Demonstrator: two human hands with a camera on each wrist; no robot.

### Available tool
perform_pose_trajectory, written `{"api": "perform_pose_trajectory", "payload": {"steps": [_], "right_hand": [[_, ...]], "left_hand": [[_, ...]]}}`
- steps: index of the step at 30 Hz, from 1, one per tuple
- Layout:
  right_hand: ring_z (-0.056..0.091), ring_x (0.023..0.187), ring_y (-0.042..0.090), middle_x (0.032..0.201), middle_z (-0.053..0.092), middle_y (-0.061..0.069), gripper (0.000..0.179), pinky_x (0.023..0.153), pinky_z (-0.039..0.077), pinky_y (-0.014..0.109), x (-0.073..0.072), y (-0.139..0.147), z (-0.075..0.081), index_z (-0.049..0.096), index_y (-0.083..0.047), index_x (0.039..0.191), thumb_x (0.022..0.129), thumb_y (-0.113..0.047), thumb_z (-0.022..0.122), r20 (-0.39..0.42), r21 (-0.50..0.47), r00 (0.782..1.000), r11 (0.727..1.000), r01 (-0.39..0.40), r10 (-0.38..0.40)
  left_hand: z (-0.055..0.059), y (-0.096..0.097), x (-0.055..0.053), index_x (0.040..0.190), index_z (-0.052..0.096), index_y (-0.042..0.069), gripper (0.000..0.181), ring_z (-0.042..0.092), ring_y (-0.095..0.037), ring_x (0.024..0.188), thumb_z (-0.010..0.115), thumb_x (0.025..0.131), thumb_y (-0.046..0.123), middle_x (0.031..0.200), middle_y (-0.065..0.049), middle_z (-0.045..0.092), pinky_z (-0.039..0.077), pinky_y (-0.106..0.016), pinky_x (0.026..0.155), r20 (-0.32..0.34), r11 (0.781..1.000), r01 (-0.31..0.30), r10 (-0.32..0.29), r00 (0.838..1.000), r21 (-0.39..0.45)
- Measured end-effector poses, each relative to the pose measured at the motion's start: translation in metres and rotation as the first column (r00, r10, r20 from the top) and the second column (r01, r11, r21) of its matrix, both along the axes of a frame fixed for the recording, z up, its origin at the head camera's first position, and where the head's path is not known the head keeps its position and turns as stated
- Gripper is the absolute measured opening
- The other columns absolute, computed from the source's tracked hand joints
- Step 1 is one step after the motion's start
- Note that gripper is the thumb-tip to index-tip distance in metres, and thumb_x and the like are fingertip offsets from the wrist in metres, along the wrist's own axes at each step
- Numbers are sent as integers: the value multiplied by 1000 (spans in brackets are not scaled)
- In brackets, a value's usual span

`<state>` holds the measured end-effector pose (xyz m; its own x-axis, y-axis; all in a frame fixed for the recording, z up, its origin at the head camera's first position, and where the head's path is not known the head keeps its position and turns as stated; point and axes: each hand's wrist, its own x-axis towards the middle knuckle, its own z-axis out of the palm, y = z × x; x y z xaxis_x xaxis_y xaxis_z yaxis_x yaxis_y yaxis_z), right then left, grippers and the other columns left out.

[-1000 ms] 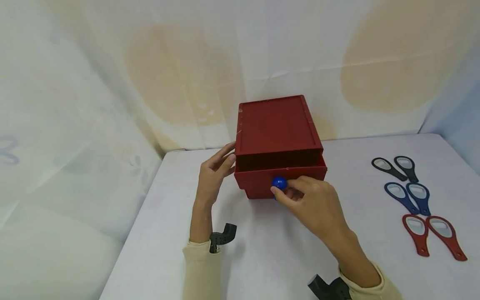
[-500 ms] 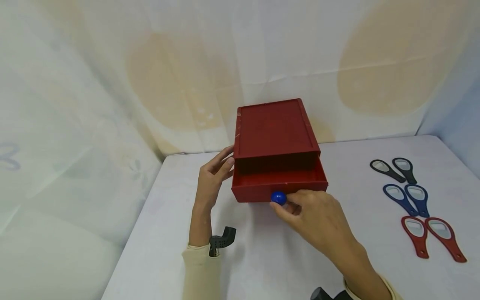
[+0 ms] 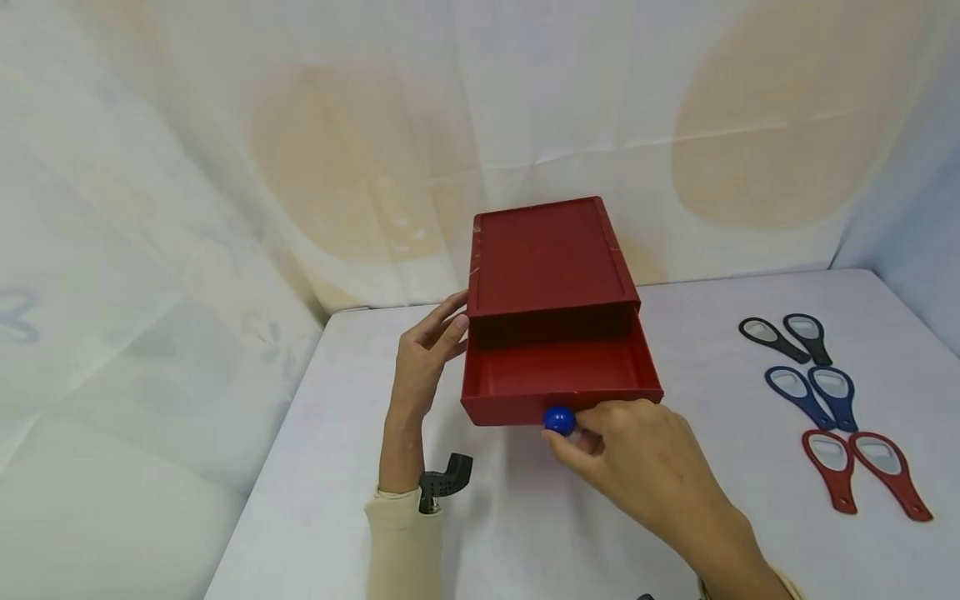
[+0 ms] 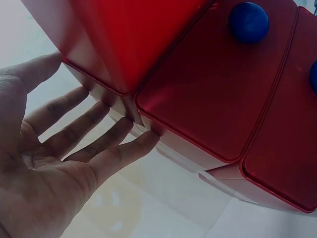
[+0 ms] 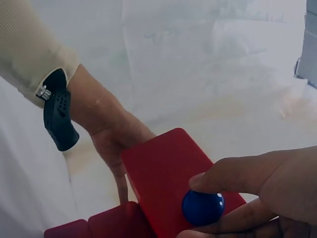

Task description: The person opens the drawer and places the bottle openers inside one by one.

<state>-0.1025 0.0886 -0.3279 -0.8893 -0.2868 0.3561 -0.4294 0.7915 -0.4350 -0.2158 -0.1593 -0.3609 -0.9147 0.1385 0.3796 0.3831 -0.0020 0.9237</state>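
Observation:
A red drawer cabinet (image 3: 551, 258) stands toward the back of the table. Its top drawer (image 3: 510, 410) is pulled well out, and the inside that shows holds nothing. My right hand (image 3: 637, 467) pinches the drawer's round blue knob (image 3: 558, 420) between thumb and fingers; the right wrist view shows the thumb on top of the knob (image 5: 200, 207). At the cabinet's left side, my left hand (image 3: 423, 358) rests its spread, extended fingertips against the wall. Below the pulled-out drawer, two closed drawer fronts (image 4: 203, 89) with blue knobs appear in the left wrist view.
On the right of the white table (image 3: 315, 500) lie several magnifying glasses in pairs: black ones (image 3: 806, 337) farthest back, blue ones (image 3: 836, 396) in the middle, red ones (image 3: 888, 467) nearest. A pale patterned curtain (image 3: 562, 100) hangs close behind the cabinet.
The right hand has drawn the top drawer outward toward me, from slightly open to well out, keeping its pinch on the knob. The left hand has stayed at the cabinet's side.

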Motion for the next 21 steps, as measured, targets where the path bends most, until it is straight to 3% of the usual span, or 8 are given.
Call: {"api": "perform_pose_trajectory", "payload": {"steps": [5,9,14,21], "right_hand": [[41,51,4,55,44,-15,39,50,43,22,7,-1,2,52,-25,61,80,-33,86,24,48,1000,999,4,-5],[41,51,4,54,43,-16,40,51,44,21,12,-3,2,51,-25,60,78,-32,86,33,64,999,998,14,-16],[41,51,5,54,42,-16,41,51,47,23,17,-2,3,50,-26,60,78,-33,86,28,83,999,996,16,-19],[46,52,5,53,45,-17,37,60,60,35,23,0,6,54,-26,61,77,-39,86,148,167,989,986,-2,-23]], "left_hand": [[6,2,5,143,53,0,43,59,-29,125,58,101,10,142,-10,56,54,-45,96,-1,1000,-1,1,1000,-4],[5,2,5,143,54,1,43,59,-29,125,59,101,11,142,-10,56,52,-50,97,3,1000,5,-5,1000,-2],[4,1,4,142,54,2,42,59,-29,125,59,101,10,142,-10,57,53,-47,96,7,1000,4,-4,1000,3],[5,1,4,142,54,2,42,59,-28,125,59,101,11,142,-9,57,52,-49,97,0,1000,0,0,1000,-5]]}}
